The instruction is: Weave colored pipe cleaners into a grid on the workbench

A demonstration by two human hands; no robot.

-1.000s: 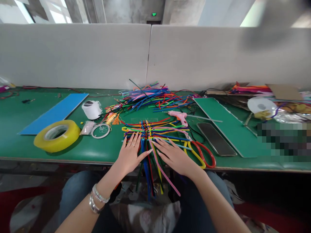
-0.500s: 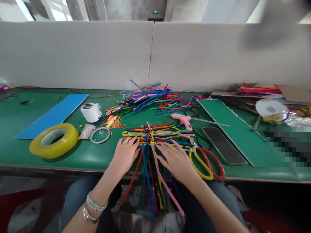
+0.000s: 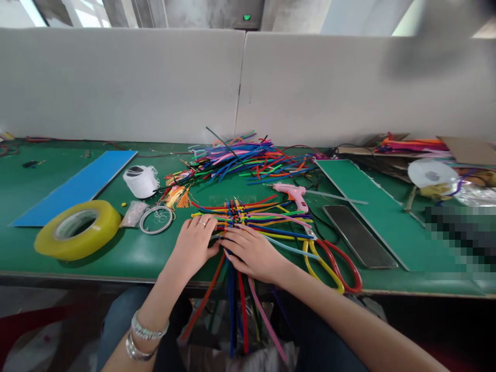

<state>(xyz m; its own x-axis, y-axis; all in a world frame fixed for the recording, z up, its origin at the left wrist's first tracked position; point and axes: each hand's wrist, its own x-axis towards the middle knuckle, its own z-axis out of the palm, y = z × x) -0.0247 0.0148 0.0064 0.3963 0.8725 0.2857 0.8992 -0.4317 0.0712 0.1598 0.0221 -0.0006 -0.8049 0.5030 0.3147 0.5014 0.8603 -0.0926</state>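
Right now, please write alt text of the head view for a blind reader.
A person's left hand and right hand touch a weave of colourful strips on a green table. Scissors and a pink glue gun lie to the right, a yellow tape roll to the left.

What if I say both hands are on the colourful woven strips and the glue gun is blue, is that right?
Not quite: the head view shows that the glue gun is pink, not blue. The left hand and right hand are indeed on the colourful woven strips.
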